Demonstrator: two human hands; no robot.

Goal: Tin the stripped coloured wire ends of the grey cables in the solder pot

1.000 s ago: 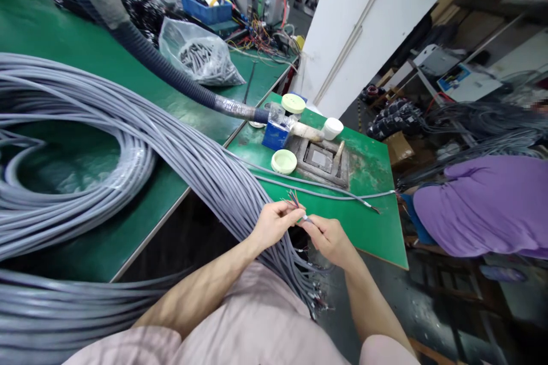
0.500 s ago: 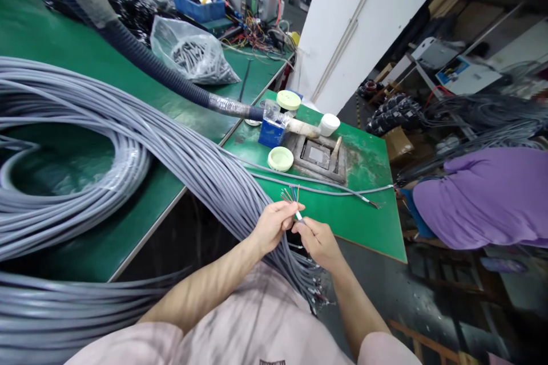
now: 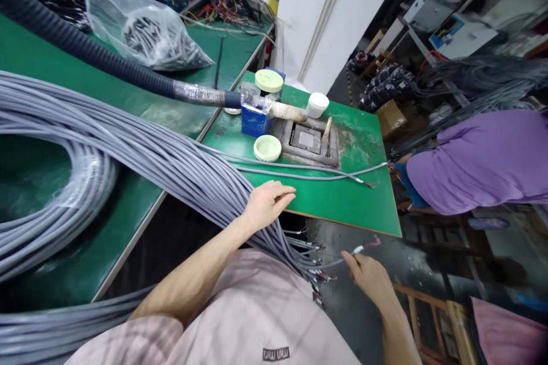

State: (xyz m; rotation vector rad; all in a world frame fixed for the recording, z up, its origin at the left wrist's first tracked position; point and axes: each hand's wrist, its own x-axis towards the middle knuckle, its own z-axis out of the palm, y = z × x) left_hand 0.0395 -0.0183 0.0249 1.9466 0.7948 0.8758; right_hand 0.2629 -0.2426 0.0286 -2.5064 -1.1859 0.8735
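Note:
My right hand [image 3: 370,275], down at the right beyond the bench edge, pinches a grey cable [image 3: 331,265] close to its stripped end. The reddish loose wires at that end look blurred. Above the thick bundle of grey cables [image 3: 201,182], my left hand [image 3: 268,203] has its fingers stretched out and the thumb apart, with nothing in them. Several cable ends [image 3: 319,276] with bare coloured wires hang in front of my shirt. Two separate cables [image 3: 299,168] lie across the green board [image 3: 338,197], one ending in a white sleeve and wires.
On the board are a square metal pot [image 3: 309,140], a pale green lid [image 3: 268,148], a white cup [image 3: 317,105] and a blue box [image 3: 254,120]. A dark ribbed hose [image 3: 128,68] crosses above the left bench. A person in purple [image 3: 479,159] sits at the right.
My hands have parted. The right has moved right and down and now holds a cable there; the left has let go of the fanned wires. The view has shifted slightly.

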